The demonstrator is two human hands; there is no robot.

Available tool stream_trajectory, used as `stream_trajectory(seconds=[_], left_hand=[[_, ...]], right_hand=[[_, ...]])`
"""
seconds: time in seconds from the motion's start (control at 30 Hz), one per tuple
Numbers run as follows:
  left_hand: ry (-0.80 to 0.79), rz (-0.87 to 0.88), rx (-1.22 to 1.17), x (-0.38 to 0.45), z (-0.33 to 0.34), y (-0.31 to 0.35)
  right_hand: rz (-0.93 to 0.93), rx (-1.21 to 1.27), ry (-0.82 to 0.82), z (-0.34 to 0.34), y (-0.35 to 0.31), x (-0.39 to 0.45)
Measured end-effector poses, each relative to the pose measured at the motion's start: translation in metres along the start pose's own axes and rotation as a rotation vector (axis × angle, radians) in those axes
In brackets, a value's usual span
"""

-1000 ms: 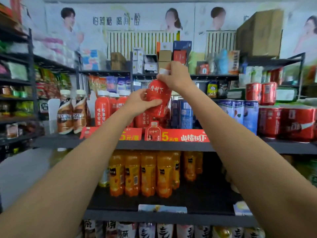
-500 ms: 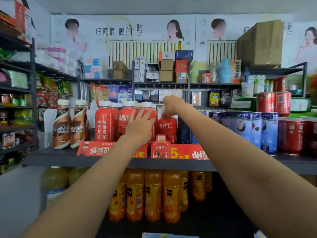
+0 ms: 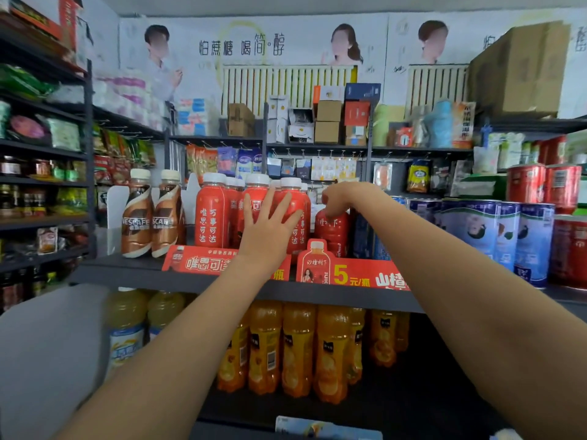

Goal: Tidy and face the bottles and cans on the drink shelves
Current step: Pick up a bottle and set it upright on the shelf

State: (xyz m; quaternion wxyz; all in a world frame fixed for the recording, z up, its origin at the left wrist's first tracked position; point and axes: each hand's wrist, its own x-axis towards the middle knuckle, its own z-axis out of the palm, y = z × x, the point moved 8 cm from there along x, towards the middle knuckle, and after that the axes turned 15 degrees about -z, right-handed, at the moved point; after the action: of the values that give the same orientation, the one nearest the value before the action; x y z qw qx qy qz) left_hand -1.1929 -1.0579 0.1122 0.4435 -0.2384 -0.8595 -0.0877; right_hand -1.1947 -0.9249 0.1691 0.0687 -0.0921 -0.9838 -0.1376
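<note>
red plastic hawthorn-juice bottle [image 3: 332, 231] stands on the dark metal upper shelf [image 3: 133, 271], its top gripped by the right hand [image 3: 338, 198]. the left hand [image 3: 270, 230], fingers spread wide, presses the white-capped red bottles [image 3: 211, 214] beside it. facing looks partly done; lower rows seem untouched.

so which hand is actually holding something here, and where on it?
Right hand grips the short red bottle by its top, at the cap. Left hand holds nothing; fingers spread against the tall red bottles.
</note>
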Motion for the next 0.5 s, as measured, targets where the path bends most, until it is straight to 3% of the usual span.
stream_trajectory(seconds=[0.07, 0.2, 0.37, 0.43, 0.5], left_hand=[[-0.004, -0.004, -0.006, -0.001, 0.001, -0.001], [-0.036, 0.009, -0.003, -0.001, -0.001, -0.001], [-0.102, 0.001, -0.008, -0.004, -0.004, -0.003], [-0.022, -0.001, -0.109, -0.007, -0.017, 0.0], [0.179, 0.024, -0.278, -0.013, -0.04, 0.01]], right_hand=[[-0.002, -0.126, -0.08, 0.004, -0.004, -0.003], [0.041, -0.34, 0.078, -0.009, -0.013, -0.015], [0.098, -0.413, 0.145, -0.015, -0.024, -0.033], [0.092, -0.434, 0.23, -0.018, -0.03, -0.04], [0.073, -0.462, 0.388, -0.027, -0.036, -0.056]])
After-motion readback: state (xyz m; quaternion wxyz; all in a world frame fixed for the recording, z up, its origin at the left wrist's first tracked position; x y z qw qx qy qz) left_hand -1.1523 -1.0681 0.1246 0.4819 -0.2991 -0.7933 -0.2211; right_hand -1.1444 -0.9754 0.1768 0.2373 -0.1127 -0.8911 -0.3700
